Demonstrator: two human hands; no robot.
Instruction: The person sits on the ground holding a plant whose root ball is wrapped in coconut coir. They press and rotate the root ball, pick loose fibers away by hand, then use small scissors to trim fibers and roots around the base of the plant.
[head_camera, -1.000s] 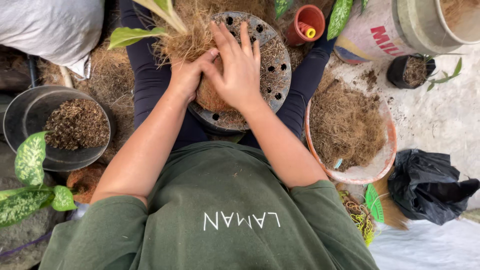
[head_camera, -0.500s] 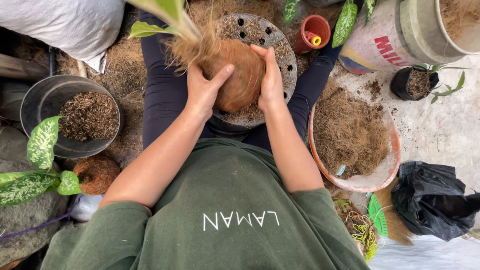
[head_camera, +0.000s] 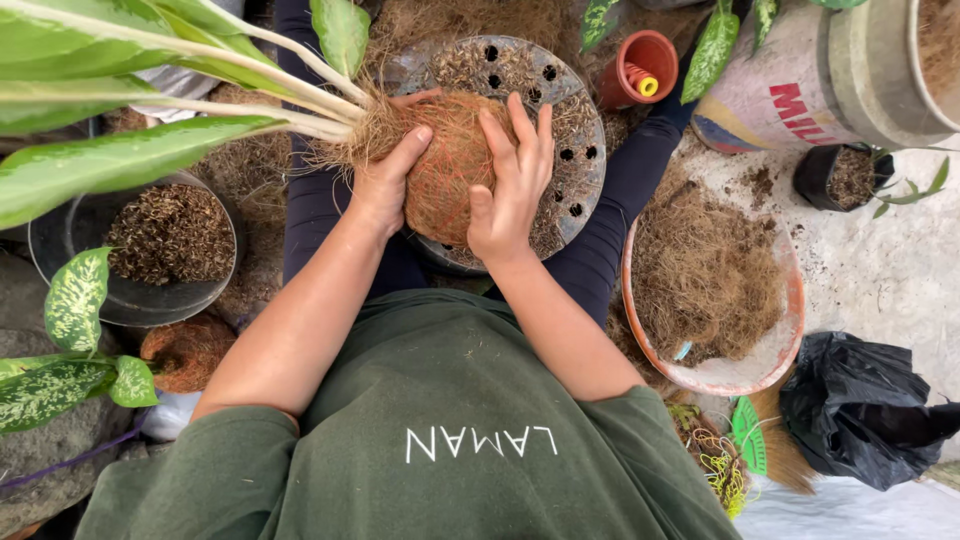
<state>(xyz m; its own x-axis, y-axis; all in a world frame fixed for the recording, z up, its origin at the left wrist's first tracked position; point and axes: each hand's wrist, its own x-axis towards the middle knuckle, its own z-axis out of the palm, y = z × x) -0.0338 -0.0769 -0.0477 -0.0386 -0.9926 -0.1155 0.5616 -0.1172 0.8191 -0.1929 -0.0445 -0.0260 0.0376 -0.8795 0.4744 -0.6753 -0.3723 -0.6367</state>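
Note:
Both my hands clasp a round ball of brown coconut fibre (head_camera: 447, 170) wrapped around a plant's roots. My left hand (head_camera: 385, 180) grips its left side, thumb on top. My right hand (head_camera: 508, 180) presses flat on its right side, fingers spread. The plant (head_camera: 150, 90) lies tilted to the left, its pale stems and long green leaves reaching out to the upper left. Under the ball sits a round black perforated tray (head_camera: 575, 150) holding loose fibre, resting across my lap.
A black pot of coarse bark chips (head_camera: 170, 240) stands at the left, with spotted leaves (head_camera: 70, 300) beside it. At the right is an orange-rimmed basin of coconut fibre (head_camera: 710, 280), a black plastic bag (head_camera: 860, 410), a small terracotta pot (head_camera: 640, 65) and a big bucket (head_camera: 800, 80).
The fibre ball has been tipped so the plant now lies over to the left. My right hand moved from behind the ball to pressing flat on its right side.

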